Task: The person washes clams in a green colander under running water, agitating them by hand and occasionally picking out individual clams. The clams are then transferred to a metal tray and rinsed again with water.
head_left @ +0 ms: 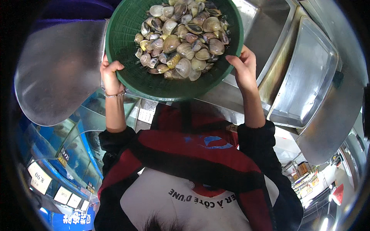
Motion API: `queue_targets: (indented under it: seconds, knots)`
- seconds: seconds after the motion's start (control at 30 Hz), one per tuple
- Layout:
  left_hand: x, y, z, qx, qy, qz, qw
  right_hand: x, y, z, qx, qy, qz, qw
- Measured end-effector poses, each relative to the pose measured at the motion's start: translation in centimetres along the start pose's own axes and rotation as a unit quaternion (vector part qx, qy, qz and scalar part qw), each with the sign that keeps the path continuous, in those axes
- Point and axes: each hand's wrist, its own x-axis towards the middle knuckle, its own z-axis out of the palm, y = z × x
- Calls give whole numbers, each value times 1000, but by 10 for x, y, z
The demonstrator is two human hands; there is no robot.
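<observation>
A round green plastic basket (138, 86) hangs in front of me, held up between both hands. Wet clams (185, 50) in brown, grey and yellowish shells are heaped inside it. My left hand (111, 72), with a bracelet at the wrist, grips the rim at the lower left, its thumb over the edge. On the opposite side my right hand (244, 65) clasps the rim with its thumb on the inside. The fingers beneath the rim are largely hidden by the basket.
Stainless steel sink basins (267, 26) lie beyond the right hand, beside a shallow metal tray (303, 72). A steel panel (60, 66) stands on the left. Below it are water tanks (69, 144) with price signs (40, 176) along their front.
</observation>
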Motion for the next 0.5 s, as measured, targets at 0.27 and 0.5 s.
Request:
queue_targets:
  seconds: [0.27, 0.5]
  knots:
    - [-22, -14, 10, 10, 26, 6, 1000, 10, -26, -3, -418, 94, -32, 903]
    - [-30, -19, 13, -4, 45, -5, 999, 2, -34, 79, -616, -268, -220, 707]
